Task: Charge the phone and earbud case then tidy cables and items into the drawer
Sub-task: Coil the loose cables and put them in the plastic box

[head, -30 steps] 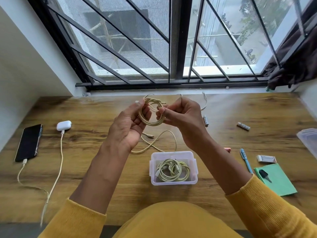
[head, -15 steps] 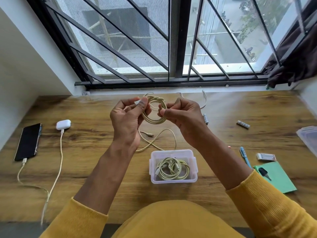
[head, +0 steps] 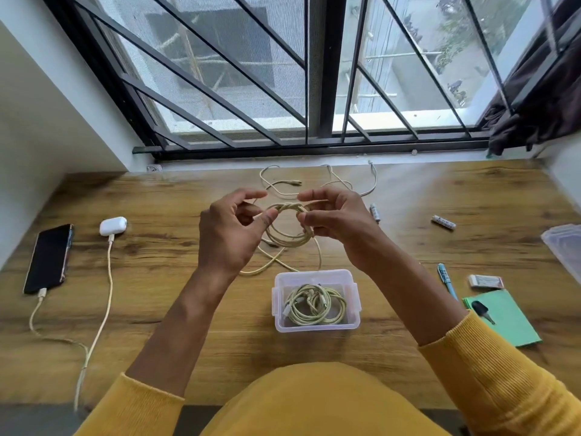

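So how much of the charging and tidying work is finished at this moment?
Done: phone and earbud case are plugged in; one coil lies in the clear box. In hand: both hands, left and right, wind a second cable. Left: loose cable, batteries, pen.

a single wide-angle head view looks forward and steeply down from the person's own eye level, close over the wooden counter (head: pixel 157 309) and both forearms, facing the barred window (head: pixel 314 89) at the far edge, with straight lines bowed toward the frame's corners.
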{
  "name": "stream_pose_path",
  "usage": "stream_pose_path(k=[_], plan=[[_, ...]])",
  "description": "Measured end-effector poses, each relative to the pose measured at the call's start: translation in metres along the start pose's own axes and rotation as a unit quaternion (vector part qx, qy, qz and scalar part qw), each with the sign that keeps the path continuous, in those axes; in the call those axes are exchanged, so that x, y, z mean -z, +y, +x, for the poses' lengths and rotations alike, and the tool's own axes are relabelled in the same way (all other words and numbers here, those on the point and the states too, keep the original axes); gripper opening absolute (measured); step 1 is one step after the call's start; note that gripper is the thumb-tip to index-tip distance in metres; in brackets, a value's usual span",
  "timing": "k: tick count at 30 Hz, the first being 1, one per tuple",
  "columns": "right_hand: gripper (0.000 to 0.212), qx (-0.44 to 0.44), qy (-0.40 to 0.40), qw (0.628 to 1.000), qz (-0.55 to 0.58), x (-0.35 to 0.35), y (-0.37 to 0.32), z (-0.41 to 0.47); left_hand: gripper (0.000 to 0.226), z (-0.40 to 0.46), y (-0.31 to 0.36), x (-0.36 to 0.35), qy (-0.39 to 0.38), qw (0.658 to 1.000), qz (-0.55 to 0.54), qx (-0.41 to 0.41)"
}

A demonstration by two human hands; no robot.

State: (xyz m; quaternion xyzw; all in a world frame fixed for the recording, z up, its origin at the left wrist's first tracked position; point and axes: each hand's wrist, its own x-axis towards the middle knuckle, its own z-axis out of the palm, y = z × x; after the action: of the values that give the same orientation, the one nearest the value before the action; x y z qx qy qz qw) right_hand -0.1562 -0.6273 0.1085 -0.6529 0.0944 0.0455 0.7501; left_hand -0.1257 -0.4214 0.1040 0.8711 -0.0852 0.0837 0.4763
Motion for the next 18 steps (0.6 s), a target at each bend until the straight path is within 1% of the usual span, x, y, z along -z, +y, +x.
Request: stream_pose_path(k=[1,3,5,11,15,18], plan=[[0.031,-0.003,-0.012,1.000,-0.012,0.001,0.002,-0.002,0.030,0.000,0.000,0.001,-0.016,1.000,0.017,-0.002],[0.025,-0.006,-0.018,0.999,-0.031,0.004,0.008,-0.006,0.019,-0.003,-0.001,0.001,-0.047,0.998,0.029,0.000],[0.022,-0.017,-0.010,0.999,-0.047,0.008,0.013,-0.011,0.010,-0.008,-0.003,-0.001,-0.078,0.996,0.021,0.024],[0.017,-0.056,-0.010,0.991,-0.123,0.021,0.028,-0.027,0.013,-0.033,-0.017,-0.015,-0.141,0.984,-0.004,0.106],[0.018,-0.103,0.011,0.978,-0.181,0.026,0.047,-0.034,0.012,-0.053,-0.026,-0.030,-0.166,0.980,0.041,0.104],[0.018,-0.108,0.045,0.959,-0.258,0.029,0.062,-0.038,0.015,-0.067,-0.026,-0.043,-0.165,0.978,0.078,0.102]])
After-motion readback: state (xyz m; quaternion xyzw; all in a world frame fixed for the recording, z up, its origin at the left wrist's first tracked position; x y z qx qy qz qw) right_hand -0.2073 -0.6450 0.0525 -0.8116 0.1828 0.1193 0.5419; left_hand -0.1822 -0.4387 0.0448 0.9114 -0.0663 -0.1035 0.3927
